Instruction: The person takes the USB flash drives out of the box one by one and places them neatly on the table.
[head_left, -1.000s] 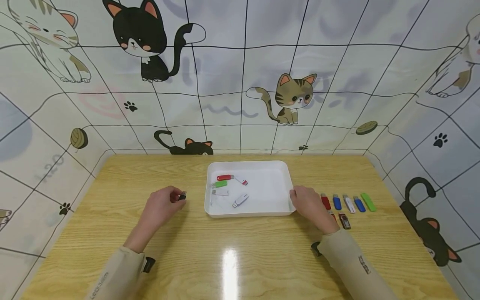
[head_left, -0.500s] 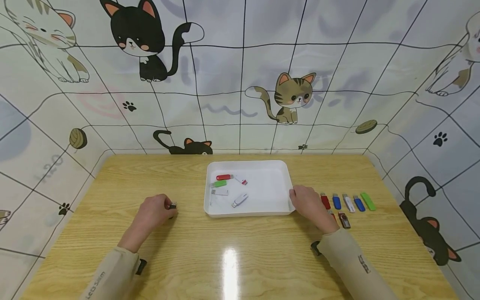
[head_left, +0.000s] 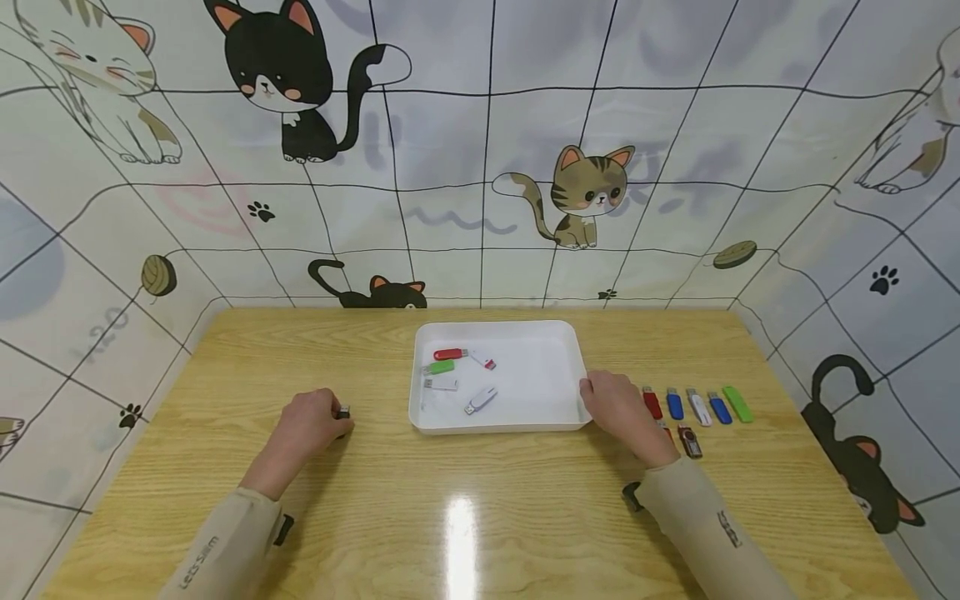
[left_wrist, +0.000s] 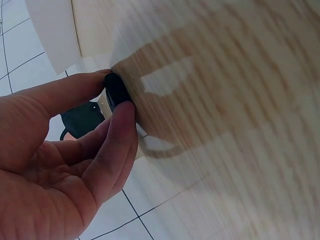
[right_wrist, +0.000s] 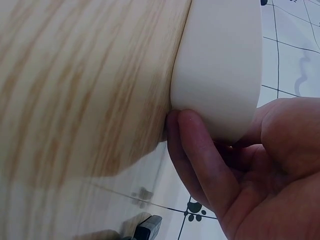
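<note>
On the left part of the table, my left hand (head_left: 309,423) pinches a black USB stick (left_wrist: 116,90) between thumb and fingers, down at the wood. In the head view only the end of that stick (head_left: 342,412) shows past the fingers. My right hand (head_left: 617,408) grips the right rim of a white tray (head_left: 517,429); in the right wrist view its fingers (right_wrist: 200,145) press against the tray's outer wall (right_wrist: 220,60). Inside the tray's left half lie several USB sticks, among them a red one (head_left: 448,354), a green one (head_left: 439,367) and a silver one (head_left: 481,400).
Right of the tray, several USB sticks lie in rows: a red one (head_left: 652,405), blue ones, a white one (head_left: 698,409), a green one (head_left: 737,404) and a dark one (head_left: 689,442). My right forearm partly covers the lower row. A cat-patterned wall covering surrounds the table (head_left: 420,517).
My left hand has moved left and a little toward me with the black USB stick, coming down at the table. The right hand and the tray stay in place.
</note>
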